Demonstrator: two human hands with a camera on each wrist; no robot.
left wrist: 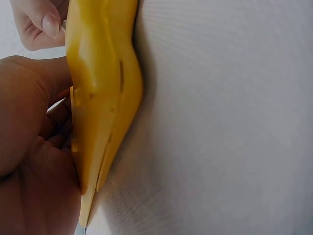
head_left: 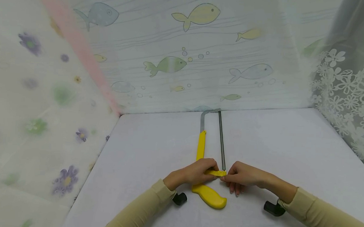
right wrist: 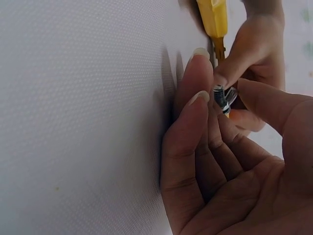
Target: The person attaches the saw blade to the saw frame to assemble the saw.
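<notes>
A hacksaw [head_left: 200, 146] with a yellow handle [head_left: 210, 197] lies on the white tabletop, its grey metal bow pointing away from me. The blade [head_left: 221, 141] runs along its right side. My left hand [head_left: 198, 171] grips the yellow frame just above the handle, fingers curled over the short arm that reaches to the blade's near end. At that end, my right hand [head_left: 246, 174] pinches a small metal wing nut [right wrist: 232, 95] between thumb and fingers. A threaded bolt end [right wrist: 219, 93] sticks out beside it in the right wrist view. Some right fingertips hang close over the cloth.
White cloth covers the table [head_left: 157, 139]. A fish-patterned curtain [head_left: 172, 36] hangs along the back edge, a flowered one [head_left: 49, 122] on the left and lace [head_left: 348, 79] on the right. Black wrist mounts [head_left: 274, 208] show under both sleeves.
</notes>
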